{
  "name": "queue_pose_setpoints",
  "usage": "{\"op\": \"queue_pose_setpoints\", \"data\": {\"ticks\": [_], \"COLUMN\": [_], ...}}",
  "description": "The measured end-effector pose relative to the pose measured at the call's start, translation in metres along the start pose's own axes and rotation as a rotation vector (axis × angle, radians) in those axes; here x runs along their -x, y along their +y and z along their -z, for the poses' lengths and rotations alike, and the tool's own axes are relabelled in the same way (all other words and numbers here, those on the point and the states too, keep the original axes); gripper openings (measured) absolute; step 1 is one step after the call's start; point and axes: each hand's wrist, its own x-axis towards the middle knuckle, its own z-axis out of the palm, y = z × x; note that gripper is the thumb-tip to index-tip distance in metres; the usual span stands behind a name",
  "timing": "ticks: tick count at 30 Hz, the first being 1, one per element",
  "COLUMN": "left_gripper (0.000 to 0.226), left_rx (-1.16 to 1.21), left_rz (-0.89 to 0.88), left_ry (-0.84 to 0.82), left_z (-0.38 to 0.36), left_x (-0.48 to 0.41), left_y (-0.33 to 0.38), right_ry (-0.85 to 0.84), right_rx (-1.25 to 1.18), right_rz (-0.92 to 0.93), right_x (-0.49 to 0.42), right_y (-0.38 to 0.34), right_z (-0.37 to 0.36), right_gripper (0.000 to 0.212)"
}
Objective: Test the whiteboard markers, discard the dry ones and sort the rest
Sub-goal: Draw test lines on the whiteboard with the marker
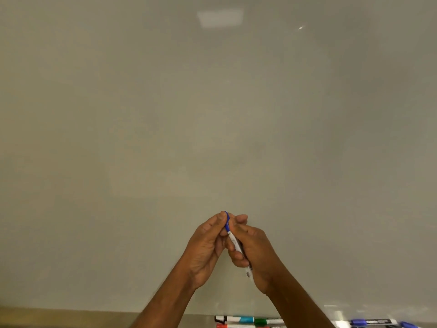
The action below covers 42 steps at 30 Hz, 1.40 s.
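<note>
Blue marker (233, 240), barrel in curled right hand (257, 252), cap (227, 221) in pinch of left hand (205, 247)

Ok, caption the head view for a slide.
Left hand and right hand grip a blue-capped marker before the whiteboard; more markers below.

Dim, even light; ceiling-lamp glare (220, 18) on whiteboard (118, 114) top; small glint at right; forearm edges motion-blurred; corners darkened
</note>
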Motion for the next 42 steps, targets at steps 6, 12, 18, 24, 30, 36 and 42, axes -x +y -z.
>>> {"op": "queue_pose_setpoints", "data": {"ticks": [6, 12, 18, 24, 30, 36, 42], "left_gripper": [0.035, 0.033, 0.029, 0.026, 0.029, 0.021, 0.021], "left_rx": [0.083, 0.026, -0.12, -0.55, -0.817, -0.88, -0.989], "left_rz": [-0.074, -0.201, -0.348, -0.771, -1.047, -1.223, -1.42], "left_ry": [0.014, 0.166, 0.224, 0.34, 0.367, 0.404, 0.461], "left_z": [-0.023, -0.036, -0.054, -0.073, -0.076, -0.084, -0.095], "left_x": [-0.008, -0.017, -0.027, -0.045, -0.087, -0.122, -0.149], "left_y": [0.025, 0.055, 0.078, 0.103, 0.121, 0.147, 0.172], "right_ry": [0.073, 0.109, 0.174, -0.02, 0.284, 0.503, 0.535], "right_rx": [0.011, 0.124, 0.045, -0.655, -0.134, 0.082, 0.212], "right_rz": [0.017, 0.112, 0.448, 0.435, 0.707, 0.903, 1.132], "right_x": [0.008, 0.019, 0.026, 0.016, 0.016, 0.009, -0.008], "right_y": [-0.029, -0.05, -0.103, -0.151, -0.183, -0.205, -0.225], "right_z": [-0.001, 0.01, 0.03, 0.053, 0.052, 0.044, 0.047], "right_gripper": [0.044, 0.039, 0.027, 0.033, 0.034, 0.012, 0.01]}}
